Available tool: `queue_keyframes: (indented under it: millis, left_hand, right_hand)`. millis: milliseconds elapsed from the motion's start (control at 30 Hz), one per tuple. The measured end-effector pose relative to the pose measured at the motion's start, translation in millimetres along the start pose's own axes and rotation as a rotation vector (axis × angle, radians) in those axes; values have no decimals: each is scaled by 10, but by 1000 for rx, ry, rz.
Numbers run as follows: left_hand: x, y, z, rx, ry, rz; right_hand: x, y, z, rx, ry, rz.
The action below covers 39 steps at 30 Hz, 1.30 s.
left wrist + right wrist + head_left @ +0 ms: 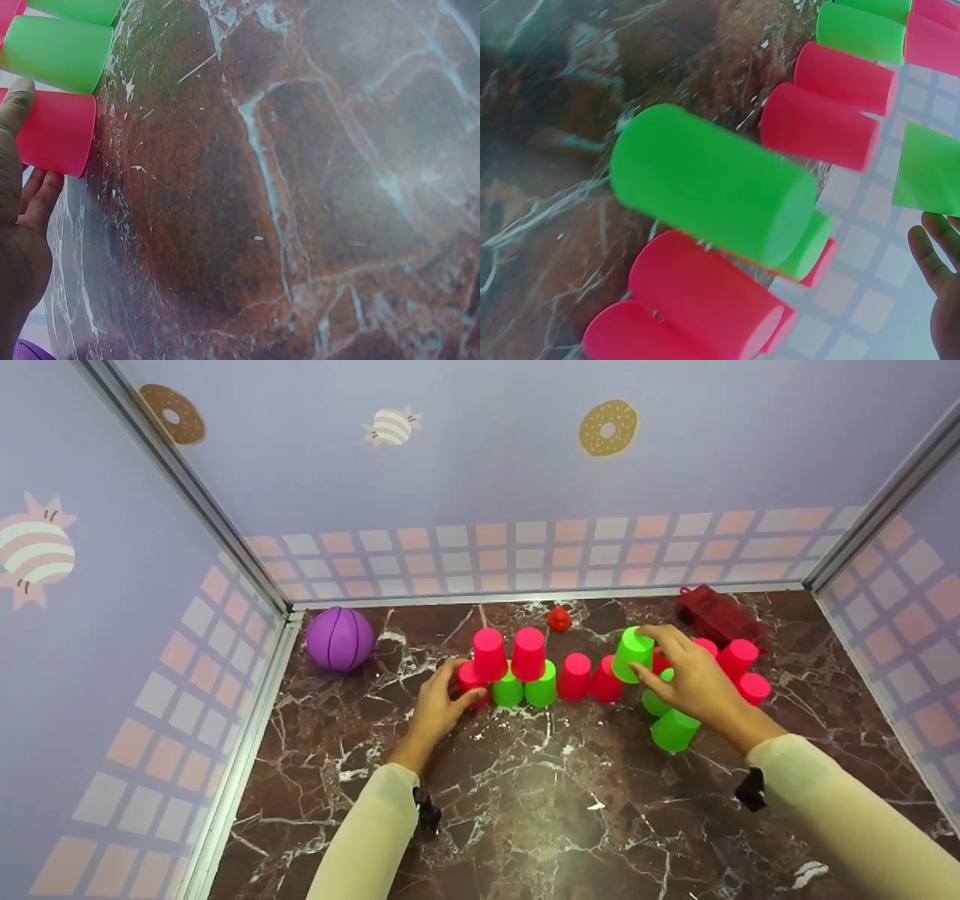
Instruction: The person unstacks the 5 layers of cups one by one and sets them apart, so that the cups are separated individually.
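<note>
Head view: left hand (439, 706) held the end pink cup (471, 681) of the row near the counter's (525, 810) back edge, fingers curled round it; two pink cups sat on the 2nd tier. Right hand (686, 679) pinched a green cup (632, 654) betw. thumb & fingers, lifted and tilted over the row's right end, w/ loose cups just beside it toward the right edge. Left wrist view: thumb (15, 105) pressed on the pink cup's side, fingers behind it. Right wrist view: fingertips (937, 255) only partly seen; grip can't be told there. Judgement: level the green cup, centre it over two base cups, keep the row steadied.
</note>
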State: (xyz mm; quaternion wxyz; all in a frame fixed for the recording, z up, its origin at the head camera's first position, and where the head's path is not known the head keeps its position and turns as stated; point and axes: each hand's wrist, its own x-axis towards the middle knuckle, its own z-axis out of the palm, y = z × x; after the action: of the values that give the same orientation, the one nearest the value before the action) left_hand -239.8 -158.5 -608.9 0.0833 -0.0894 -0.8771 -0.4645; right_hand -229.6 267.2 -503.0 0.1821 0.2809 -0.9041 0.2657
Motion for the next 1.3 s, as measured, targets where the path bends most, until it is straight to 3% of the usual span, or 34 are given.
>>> queue_keyframes:
  millis: [433, 800, 1300]
  left_hand:
    - [-27, 4, -5, 13, 0, 16]
    - [-29, 26, -9, 24, 15, 28]
    - [-12, 21, 1, -9, 2, -5]
  right_hand:
    - [-324, 176, -170, -52, 81, -33]
    - [-610, 303, -301, -69, 117, -11]
    - [-949, 466, -469, -86, 113, 65]
